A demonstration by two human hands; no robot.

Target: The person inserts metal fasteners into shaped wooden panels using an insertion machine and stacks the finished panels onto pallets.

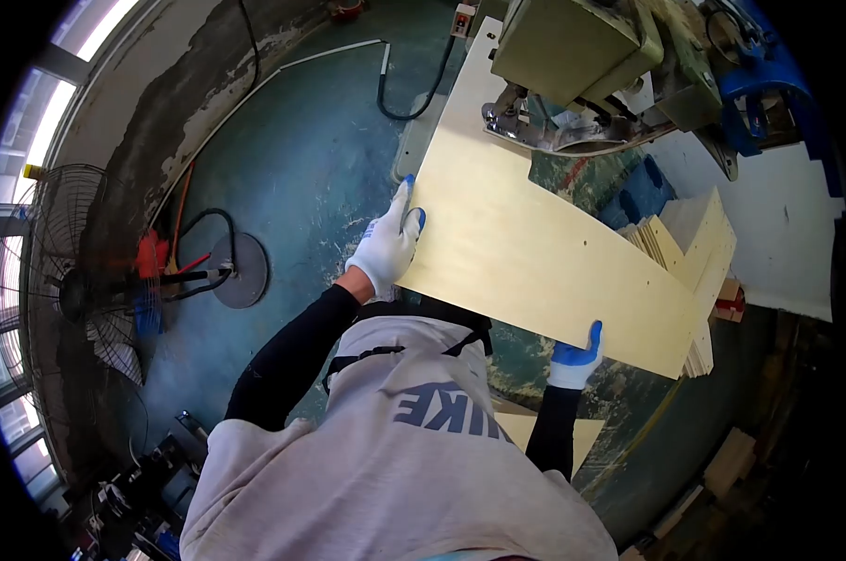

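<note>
A large, flat, pale yellow board (507, 238), roughly L-shaped with a few small holes, lies across the space in front of my body. My left hand (386, 241), in a white glove with blue fingertips, grips its left edge, thumb and a finger showing on the upper side. At the near edge, toward the right, my right hand (577, 357) holds the board with its blue thumb on top; the other fingers are mostly hidden underneath. The board's far part reaches beside and partly beneath a green machine (573, 51) with a curved metal part (573, 140).
Several similar boards (699, 243) are stacked to the right. A pedestal fan (77, 280) with a round base (240, 271) stands at the left. Black hose (404, 114) and a switch box (462, 21) are near the machine. More equipment (152, 496) sits at lower left.
</note>
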